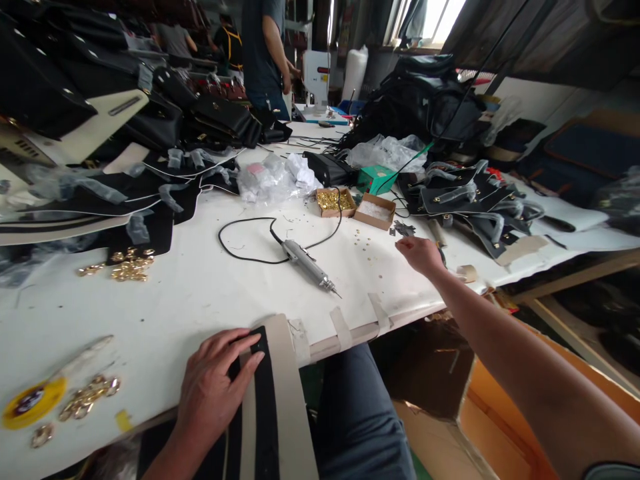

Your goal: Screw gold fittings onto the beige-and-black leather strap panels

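My left hand [216, 373] lies over a beige and black bag panel [283, 387] at the table's front edge. Its thumb and index finger press on the end of the panel's black strip [265, 400], holding it. Stretched out to the far right, my right hand [419, 255] has its fingertips pinched together on the tabletop, just below a little heap of dark flat metal pieces [404, 229]. What sits between those fingertips is too small to make out. A grey electric screwdriver [307, 265] with a black cord rests between my hands, its bit pointing toward me.
Behind are a box of gold-coloured fittings [334, 202], a box of small pale pieces [375, 211] and a green box [376, 180]. Gold rings [90, 397] and a yellow tape roll [34, 402] lie left. Black bag parts [460, 193] crowd both sides. A person [265, 60] stands beyond.
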Action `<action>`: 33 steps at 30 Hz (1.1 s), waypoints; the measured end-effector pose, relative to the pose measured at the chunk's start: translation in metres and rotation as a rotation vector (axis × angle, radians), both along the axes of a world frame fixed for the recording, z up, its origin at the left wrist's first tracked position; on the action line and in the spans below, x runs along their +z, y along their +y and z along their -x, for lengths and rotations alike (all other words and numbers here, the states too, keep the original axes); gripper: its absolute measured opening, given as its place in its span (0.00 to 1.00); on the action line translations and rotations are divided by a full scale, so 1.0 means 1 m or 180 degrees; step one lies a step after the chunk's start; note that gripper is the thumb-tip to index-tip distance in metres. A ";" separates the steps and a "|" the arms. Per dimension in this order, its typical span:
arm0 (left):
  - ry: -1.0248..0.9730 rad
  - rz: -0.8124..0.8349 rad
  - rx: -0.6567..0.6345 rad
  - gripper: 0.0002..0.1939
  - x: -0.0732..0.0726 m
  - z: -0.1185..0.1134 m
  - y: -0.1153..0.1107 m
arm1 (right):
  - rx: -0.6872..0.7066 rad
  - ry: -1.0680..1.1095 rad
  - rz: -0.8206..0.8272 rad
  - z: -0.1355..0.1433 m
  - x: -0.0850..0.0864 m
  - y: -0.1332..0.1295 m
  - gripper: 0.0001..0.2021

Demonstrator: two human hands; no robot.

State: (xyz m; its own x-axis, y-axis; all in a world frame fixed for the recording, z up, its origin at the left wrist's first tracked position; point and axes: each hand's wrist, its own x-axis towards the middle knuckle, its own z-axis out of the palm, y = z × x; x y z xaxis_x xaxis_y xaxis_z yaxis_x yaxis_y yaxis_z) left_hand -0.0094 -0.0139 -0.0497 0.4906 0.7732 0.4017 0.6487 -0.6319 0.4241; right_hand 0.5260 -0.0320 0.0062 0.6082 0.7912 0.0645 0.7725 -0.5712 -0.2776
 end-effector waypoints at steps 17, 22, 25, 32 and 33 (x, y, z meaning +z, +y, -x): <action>0.0004 -0.0005 -0.0045 0.14 -0.002 0.001 0.002 | -0.0010 0.0192 0.0378 0.005 -0.018 -0.007 0.18; 0.0029 0.0025 -0.0018 0.14 -0.001 0.001 0.001 | -0.0045 0.0080 0.0526 0.014 -0.018 0.002 0.14; 0.0027 0.0039 0.0003 0.14 -0.001 0.000 0.000 | -0.0024 0.0021 0.0637 0.016 -0.015 0.006 0.13; 0.0013 0.0060 -0.0006 0.14 0.000 0.000 -0.001 | 0.0085 -0.0109 0.0886 0.021 -0.006 0.009 0.15; 0.0008 0.0052 0.0002 0.14 0.000 0.000 -0.001 | 0.0120 -0.0130 0.0913 0.021 -0.006 0.009 0.15</action>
